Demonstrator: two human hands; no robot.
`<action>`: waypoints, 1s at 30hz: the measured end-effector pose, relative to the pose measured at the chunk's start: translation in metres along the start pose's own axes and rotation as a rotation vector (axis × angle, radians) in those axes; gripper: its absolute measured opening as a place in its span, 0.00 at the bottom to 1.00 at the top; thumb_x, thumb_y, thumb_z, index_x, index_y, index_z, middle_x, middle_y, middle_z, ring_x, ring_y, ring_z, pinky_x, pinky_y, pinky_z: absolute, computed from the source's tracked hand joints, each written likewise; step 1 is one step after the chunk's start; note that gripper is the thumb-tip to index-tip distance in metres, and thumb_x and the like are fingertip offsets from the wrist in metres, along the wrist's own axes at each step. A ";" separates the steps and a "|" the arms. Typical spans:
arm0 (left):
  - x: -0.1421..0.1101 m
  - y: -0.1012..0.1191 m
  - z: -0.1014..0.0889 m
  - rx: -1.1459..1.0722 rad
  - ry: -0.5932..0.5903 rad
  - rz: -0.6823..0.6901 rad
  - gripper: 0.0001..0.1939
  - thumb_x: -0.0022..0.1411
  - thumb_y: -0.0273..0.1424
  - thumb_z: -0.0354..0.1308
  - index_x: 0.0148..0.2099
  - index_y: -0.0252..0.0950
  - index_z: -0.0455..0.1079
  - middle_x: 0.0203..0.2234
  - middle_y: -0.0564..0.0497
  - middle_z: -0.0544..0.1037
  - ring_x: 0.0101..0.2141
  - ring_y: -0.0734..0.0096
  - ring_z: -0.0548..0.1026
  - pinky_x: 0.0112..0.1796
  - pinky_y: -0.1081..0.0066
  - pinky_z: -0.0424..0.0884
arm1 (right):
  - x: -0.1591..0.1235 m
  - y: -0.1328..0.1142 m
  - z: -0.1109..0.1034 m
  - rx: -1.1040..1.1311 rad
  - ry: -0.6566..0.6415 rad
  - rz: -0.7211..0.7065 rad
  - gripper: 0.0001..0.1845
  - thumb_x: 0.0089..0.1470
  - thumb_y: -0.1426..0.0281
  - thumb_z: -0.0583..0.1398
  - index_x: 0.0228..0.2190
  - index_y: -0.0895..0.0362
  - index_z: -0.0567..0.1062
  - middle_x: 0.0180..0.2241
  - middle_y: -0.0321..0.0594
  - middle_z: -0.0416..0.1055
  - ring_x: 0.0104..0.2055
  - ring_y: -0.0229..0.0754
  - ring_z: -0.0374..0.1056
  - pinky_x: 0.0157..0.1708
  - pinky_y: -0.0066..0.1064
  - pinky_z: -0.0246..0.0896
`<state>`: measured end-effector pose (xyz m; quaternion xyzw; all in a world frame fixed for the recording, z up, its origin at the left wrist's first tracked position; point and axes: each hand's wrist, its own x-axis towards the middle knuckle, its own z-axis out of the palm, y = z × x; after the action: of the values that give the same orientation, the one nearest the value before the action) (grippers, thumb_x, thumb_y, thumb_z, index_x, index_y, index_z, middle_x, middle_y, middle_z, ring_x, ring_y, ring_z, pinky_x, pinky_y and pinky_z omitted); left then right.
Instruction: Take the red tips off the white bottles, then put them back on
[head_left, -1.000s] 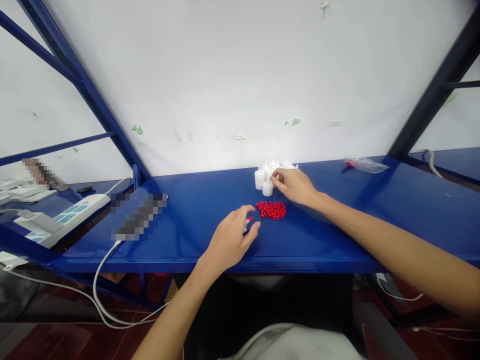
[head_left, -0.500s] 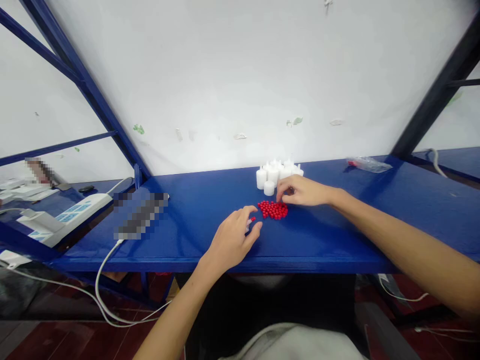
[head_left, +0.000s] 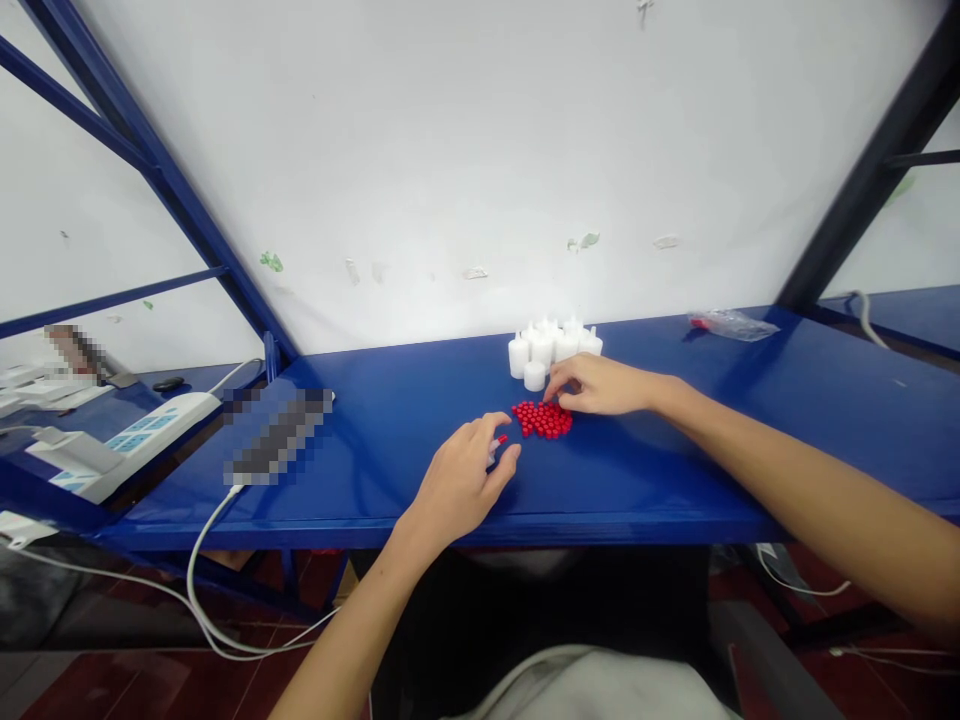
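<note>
My left hand, low over the blue table, is curled around a small whitish nozzle piece with a red tip; the fingers cover much of it. Just to its right lies a flat heap of small red caps. My right hand reaches the back edge of this heap with thumb and fingertips bent together. Whether a cap is between those fingertips is too small to make out. Several white bottles with pointed tops stand behind the heap. In front of them sits a shorter white piece.
On the left, a pixelated dark device with a white cable lies on the blue table. A white power strip is farther left. A clear plastic bag rests at the back right, near a dark frame post.
The right hand's fingertips have shifted slightly left over the red caps. The left hand still holds the red-tipped piece in nearly the same place. The whole view has moved a little.
</note>
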<state>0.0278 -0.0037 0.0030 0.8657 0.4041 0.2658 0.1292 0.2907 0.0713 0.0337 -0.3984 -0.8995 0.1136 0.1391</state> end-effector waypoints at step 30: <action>-0.001 -0.002 0.002 0.007 -0.041 0.213 0.10 0.74 0.32 0.41 0.38 0.37 0.56 0.35 0.50 0.66 0.36 0.66 0.61 0.40 0.65 0.62 | -0.003 -0.077 0.029 0.098 0.079 -0.281 0.17 0.69 0.61 0.45 0.29 0.55 0.58 0.26 0.34 0.61 0.25 0.36 0.53 0.28 0.30 0.49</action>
<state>0.0268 -0.0032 -0.0005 0.9094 0.3080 0.2590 0.1055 0.2299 0.0163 0.0298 -0.2654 -0.9336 0.1212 0.2081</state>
